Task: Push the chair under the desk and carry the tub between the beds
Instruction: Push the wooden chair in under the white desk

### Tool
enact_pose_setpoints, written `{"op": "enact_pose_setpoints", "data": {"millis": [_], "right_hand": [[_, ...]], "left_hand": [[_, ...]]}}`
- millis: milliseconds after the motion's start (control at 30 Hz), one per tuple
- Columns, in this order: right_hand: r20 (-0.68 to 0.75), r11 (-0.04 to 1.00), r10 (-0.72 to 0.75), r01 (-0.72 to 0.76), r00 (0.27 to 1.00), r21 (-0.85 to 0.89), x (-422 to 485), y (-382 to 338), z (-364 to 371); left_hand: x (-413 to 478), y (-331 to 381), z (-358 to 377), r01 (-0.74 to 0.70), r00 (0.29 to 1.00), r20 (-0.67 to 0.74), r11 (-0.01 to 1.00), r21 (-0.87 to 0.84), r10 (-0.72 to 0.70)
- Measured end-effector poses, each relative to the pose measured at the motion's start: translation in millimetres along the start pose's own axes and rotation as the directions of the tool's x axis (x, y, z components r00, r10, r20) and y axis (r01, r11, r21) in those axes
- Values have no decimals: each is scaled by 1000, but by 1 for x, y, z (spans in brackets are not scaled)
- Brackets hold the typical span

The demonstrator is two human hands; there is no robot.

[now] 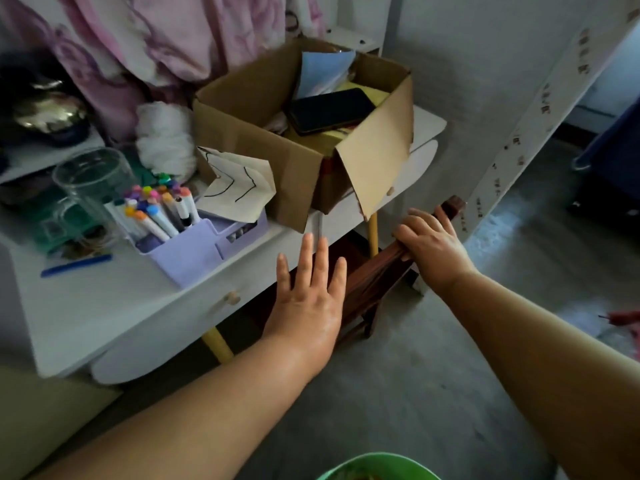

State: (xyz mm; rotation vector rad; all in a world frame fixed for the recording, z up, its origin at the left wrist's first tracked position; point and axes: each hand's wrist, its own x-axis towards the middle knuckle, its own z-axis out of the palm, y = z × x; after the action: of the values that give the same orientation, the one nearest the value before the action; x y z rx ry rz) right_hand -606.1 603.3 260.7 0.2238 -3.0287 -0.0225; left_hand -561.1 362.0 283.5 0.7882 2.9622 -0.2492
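Hands reach out in the middle of the frame. The right hand [431,245] is curled around the top rail of the dark wooden chair [372,275] and holds it. The left hand [308,292] is flat and wide open, fingers spread, holding nothing, in front of the chair. Most of the chair sits under the white desk [114,306]. On the desk stand a purple pen holder [194,251] and a cardboard box [304,133]. The green tub [377,467] peeks in at the bottom edge.

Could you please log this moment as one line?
right hand gripping chair back | left hand open, free | chair mostly under desk
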Motion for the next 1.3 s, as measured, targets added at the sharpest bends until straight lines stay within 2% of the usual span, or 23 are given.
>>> {"op": "enact_pose_setpoints", "data": {"millis": [167, 300, 400, 500, 600, 633, 667, 700, 733, 767, 833, 900, 967, 1067, 1200, 1300], "right_hand": [[-77, 983, 167, -160, 983, 87, 23, 13, 14], [-104, 958, 283, -275, 954, 85, 41, 13, 19], [-48, 906, 415, -408, 908, 111, 53, -2, 22], [82, 784, 562, -561, 823, 267, 52, -22, 14], [244, 531, 625, -633, 741, 563, 36, -27, 14], [261, 373, 639, -589, 724, 717, 29, -26, 17], [286, 164, 670, -513, 685, 843, 25, -26, 18], [359, -63, 692, -443, 626, 894, 24, -26, 16], [433, -222, 687, -399, 583, 890, 26, -25, 15], [485, -273, 669, -420, 563, 865, 30, -28, 13], [484, -141, 672, -544, 561, 827, 36, -40, 9], [441, -51, 702, -578, 559, 814, 38, -51, 7], [440, -33, 703, -592, 559, 805, 37, -55, 11], [447, -20, 658, -579, 606, 815, 38, -56, 8], [460, -29, 607, -560, 648, 828, 47, -54, 0], [482, -34, 605, -585, 634, 810, 52, -49, -3]], "left_hand": [[33, 13, -3, -18, 998, -62, 999, -41, 16], [53, 13, -7, 9, 996, -83, 1000, -12, -10], [63, 3, -12, 27, 997, -69, 1000, 10, -26], [58, 4, -16, 21, 999, -33, 1000, 10, -20], [47, 16, -9, -2, 1000, 3, 1000, -31, 2], [45, 19, -6, -1, 1000, 1, 999, -45, 1], [44, 20, -4, 8, 1000, 4, 998, -57, -8], [43, 20, -3, 23, 1000, 14, 997, -73, -22], [42, 19, -3, 36, 999, 32, 996, -87, -33], [39, 18, -3, 50, 997, 59, 994, -99, -44], [34, 17, -4, 91, 991, 110, 988, -124, -78], [26, 16, -3, 133, 980, 164, 981, -144, -108], [19, 14, -3, 153, 974, 190, 978, -144, -125], [16, 16, -3, 160, 974, 178, 980, -120, -137], [27, 17, -3, 118, 990, 87, 991, -69, -111], [42, 17, -5, 63, 997, 36, 997, -47, -61]]}}
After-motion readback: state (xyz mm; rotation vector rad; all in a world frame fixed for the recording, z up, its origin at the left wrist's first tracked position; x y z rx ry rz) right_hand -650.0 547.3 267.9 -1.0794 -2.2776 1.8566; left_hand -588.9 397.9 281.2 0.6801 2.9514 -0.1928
